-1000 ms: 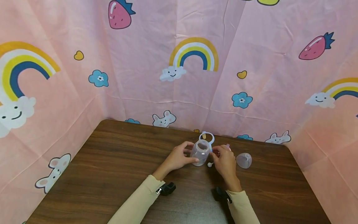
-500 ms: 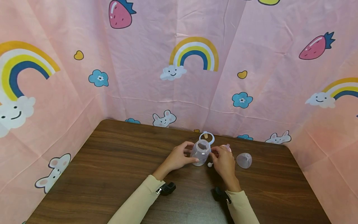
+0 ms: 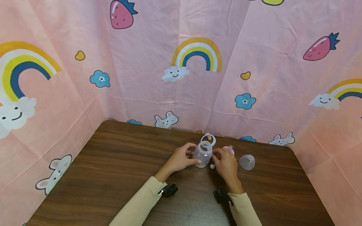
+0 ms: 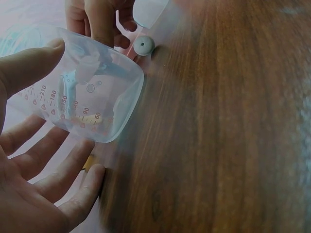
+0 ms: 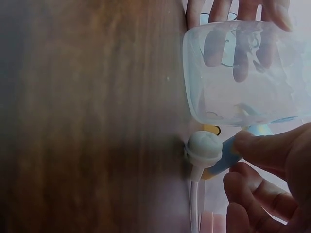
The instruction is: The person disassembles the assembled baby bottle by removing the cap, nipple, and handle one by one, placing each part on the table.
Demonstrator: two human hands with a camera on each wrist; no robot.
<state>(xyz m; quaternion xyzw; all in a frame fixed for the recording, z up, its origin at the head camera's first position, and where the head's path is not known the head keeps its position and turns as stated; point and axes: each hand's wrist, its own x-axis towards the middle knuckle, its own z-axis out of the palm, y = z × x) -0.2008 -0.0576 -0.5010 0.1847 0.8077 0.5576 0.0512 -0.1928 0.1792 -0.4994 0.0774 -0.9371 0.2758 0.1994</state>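
A clear baby bottle (image 3: 202, 156), without its lid, stands upright with its mouth open; red measuring marks show on its wall in the left wrist view. My left hand (image 3: 181, 159) holds it from the left, thumb in front and fingers behind. Beside it, the thumb and forefinger of my right hand (image 3: 225, 162) pinch the pale lavender ring-shaped handle (image 3: 214, 140), which loops up behind the bottle's neck; its pinched part is mostly hidden by my fingers. Below those fingers lies a white straw weight (image 5: 204, 148) on a thin clear tube (image 5: 194, 206).
Right of my right hand sit a pink collar with a spout (image 3: 229, 149) and a clear domed cover (image 3: 247, 162). All stand near the back edge of the brown wooden table (image 3: 127, 163), against a pink printed cloth (image 3: 147, 78).
The lavender handle has shifted slightly left behind the bottle, along with a slight move of my right fingers toward it. The left hand and bottle hardly moved.
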